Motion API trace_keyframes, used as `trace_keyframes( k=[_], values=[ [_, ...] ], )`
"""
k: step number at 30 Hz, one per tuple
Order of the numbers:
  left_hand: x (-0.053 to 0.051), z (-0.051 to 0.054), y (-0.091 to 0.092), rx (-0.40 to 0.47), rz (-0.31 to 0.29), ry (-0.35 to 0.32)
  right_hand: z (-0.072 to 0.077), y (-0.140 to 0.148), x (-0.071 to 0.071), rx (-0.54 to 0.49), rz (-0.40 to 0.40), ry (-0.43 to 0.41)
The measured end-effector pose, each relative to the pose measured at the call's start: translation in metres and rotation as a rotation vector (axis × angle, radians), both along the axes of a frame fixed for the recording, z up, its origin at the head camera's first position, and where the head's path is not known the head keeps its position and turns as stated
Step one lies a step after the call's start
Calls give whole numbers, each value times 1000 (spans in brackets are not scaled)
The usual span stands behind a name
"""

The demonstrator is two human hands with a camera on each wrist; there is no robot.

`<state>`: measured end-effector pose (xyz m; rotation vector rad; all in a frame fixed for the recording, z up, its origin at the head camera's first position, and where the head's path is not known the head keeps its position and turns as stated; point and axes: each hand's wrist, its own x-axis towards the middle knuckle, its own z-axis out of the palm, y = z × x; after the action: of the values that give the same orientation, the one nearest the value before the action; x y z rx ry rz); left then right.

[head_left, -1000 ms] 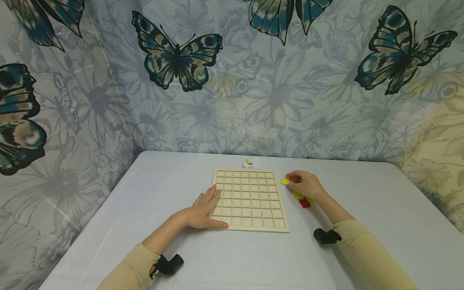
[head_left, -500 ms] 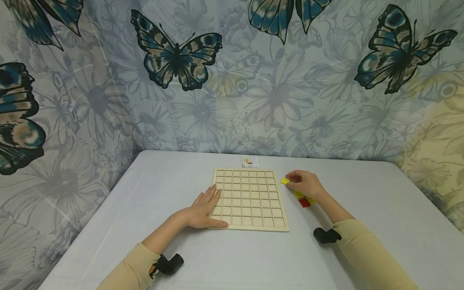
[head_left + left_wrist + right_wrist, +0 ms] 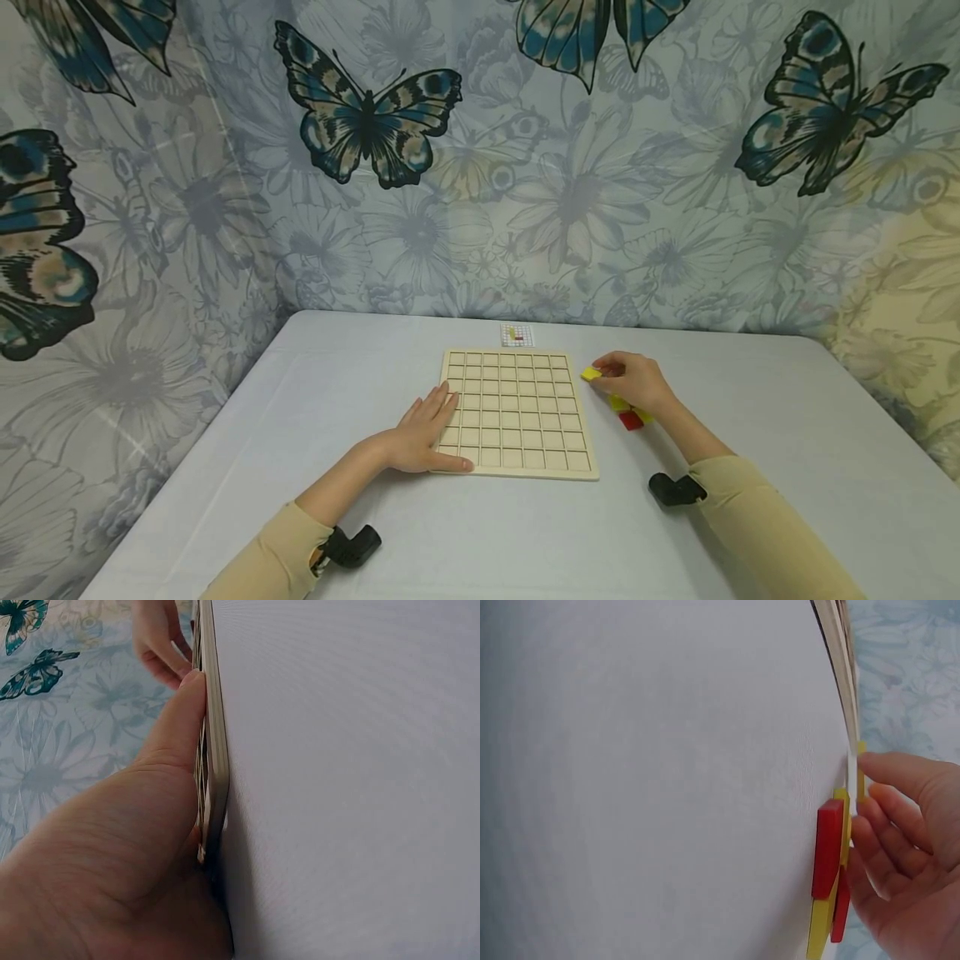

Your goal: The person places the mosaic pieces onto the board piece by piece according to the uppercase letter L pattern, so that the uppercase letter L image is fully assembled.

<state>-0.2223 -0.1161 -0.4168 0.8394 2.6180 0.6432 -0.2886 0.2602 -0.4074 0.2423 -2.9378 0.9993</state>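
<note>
A pale wooden grid board (image 3: 517,412) lies flat on the white table. My left hand (image 3: 423,433) rests on its left side, fingers spread and straight, with the thumb (image 3: 180,712) along the front edge. Just right of the board, my right hand (image 3: 633,383) pinches a yellow tile (image 3: 591,374) between thumb and fingers, held a little above the table. Below that hand lie a red tile (image 3: 631,420) and some yellow tiles (image 3: 617,403), partly hidden by it. The right wrist view shows red tiles (image 3: 827,847) and yellow ones (image 3: 821,926) close together.
A small card (image 3: 517,336) printed with a coloured grid lies behind the board. The white table (image 3: 495,542) ends at a curtain (image 3: 480,233) patterned with flowers and butterflies. Black wrist cameras (image 3: 351,547) sit at both sleeves.
The yellow tile in my right hand has tilted slightly. Both hands and the board keep their places.
</note>
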Motion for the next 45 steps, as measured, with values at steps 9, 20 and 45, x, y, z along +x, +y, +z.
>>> trace_keyframes(
  k=[9, 20, 45],
  values=[
    [1, 0, 0, 5, -2, -5, 0, -14, 1, -41, -2, 36],
    [-1, -2, 0, -2, -2, 1, 6, -44, 2, -66, 40, 26],
    [-1, -1, -1, -5, -6, 7, 7, -117, -7, -145, 219, 4]
  ],
)
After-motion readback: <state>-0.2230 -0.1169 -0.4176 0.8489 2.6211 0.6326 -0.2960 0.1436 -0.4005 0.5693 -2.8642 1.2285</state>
